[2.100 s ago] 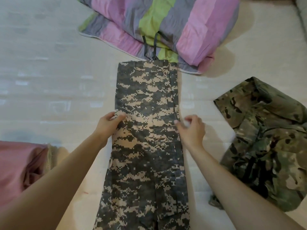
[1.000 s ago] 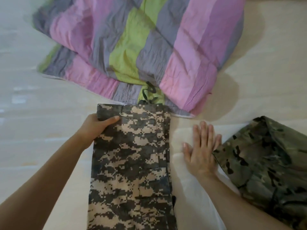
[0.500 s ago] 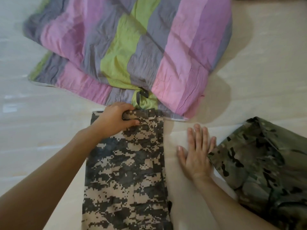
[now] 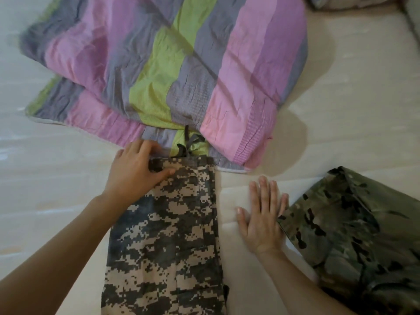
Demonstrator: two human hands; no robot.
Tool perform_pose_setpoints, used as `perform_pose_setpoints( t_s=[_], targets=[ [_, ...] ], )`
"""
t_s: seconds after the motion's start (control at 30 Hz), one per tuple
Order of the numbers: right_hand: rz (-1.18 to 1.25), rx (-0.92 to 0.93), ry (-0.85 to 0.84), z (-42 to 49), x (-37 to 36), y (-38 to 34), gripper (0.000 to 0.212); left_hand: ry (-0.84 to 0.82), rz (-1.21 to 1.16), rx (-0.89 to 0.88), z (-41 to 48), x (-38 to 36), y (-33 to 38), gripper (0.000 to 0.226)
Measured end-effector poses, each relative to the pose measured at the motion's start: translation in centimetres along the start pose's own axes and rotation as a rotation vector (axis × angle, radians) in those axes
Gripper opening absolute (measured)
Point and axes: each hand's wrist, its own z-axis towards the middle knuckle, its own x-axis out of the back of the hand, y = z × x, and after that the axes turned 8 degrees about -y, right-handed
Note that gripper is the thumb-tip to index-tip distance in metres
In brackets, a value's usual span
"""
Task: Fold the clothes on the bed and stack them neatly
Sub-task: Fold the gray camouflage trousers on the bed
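Grey-and-tan pixel-camouflage trousers (image 4: 168, 237) lie lengthwise on the bed, folded into a long narrow strip, with dark drawstrings at their far end. My left hand (image 4: 136, 171) grips the far left corner of that end, thumb on top and fingers curled over the edge. My right hand (image 4: 261, 214) lies flat with straight fingers on the bare mattress just right of the trousers, its outer edge touching a crumpled green-brown camouflage garment (image 4: 354, 242).
A folded quilt (image 4: 172, 71) striped pink, grey, purple and green sits at the far end, its edge touching the trousers' drawstrings. The cream mattress (image 4: 56, 185) stretches left and right. A pillow edge (image 4: 354, 1) shows at the top right.
My left hand has slid up the trousers' left edge to the far corner and gripped it. My right hand left the trousers and now rests flat on the mattress. The view tilted toward the quilt.
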Motion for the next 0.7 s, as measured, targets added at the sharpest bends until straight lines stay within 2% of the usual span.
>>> perform_pose_setpoints(
  t_s=[0.07, 0.13, 0.23, 0.27, 0.3, 0.37, 0.47, 0.53, 0.57, 0.63, 0.7],
  targets=[
    [-0.023, 0.000, -0.001, 0.0, 0.0, 0.0, 0.069, 0.089, 0.014, 0.170, -1.3, 0.0, -1.2, 0.066],
    [-0.031, -0.002, 0.005, 0.0, 0.0, 0.0, 0.069, 0.080, -0.135, 0.409, -2.7, 0.1, -2.3, 0.074],
    [-0.022, -0.003, 0.020, 0.0, 0.0, 0.0, 0.069, 0.124, -0.801, 0.830, -4.4, 0.2, -2.8, 0.086],
    [-0.019, -0.002, 0.025, 0.0, 0.0, 0.0, 0.068, 0.144, -0.971, 0.902, -4.9, 0.1, -2.8, 0.084],
    [-0.011, -0.001, 0.029, 0.0, 0.0, 0.0, 0.068, 0.130, -1.057, 0.920, -5.4, -0.1, -2.8, 0.083],
    [0.017, 0.007, 0.047, 0.1, 0.1, -0.2, 0.067, 0.001, -1.124, 0.870, -6.2, -0.2, -2.6, 0.081],
    [0.052, 0.021, 0.084, 0.0, 0.2, -0.3, 0.067, -0.347, -1.262, 0.775, -6.5, 1.0, -2.8, 0.069],
    [0.054, 0.036, 0.104, -0.1, 0.1, -0.3, 0.068, -0.589, -1.272, 0.723, -6.2, 2.1, -2.9, 0.059],
    [0.055, 0.044, 0.112, -0.1, 0.1, -0.3, 0.067, -0.656, -1.251, 0.684, -5.9, 2.6, -2.8, 0.054],
    [0.068, 0.056, 0.115, -0.1, 0.2, -0.2, 0.068, -0.626, -1.193, 0.596, -5.7, 3.5, -2.1, 0.044],
    [0.089, 0.051, 0.096, -0.3, 0.5, -0.2, 0.069, -0.426, -1.128, 0.484, -6.4, 4.2, -0.9, 0.035]
  ],
)
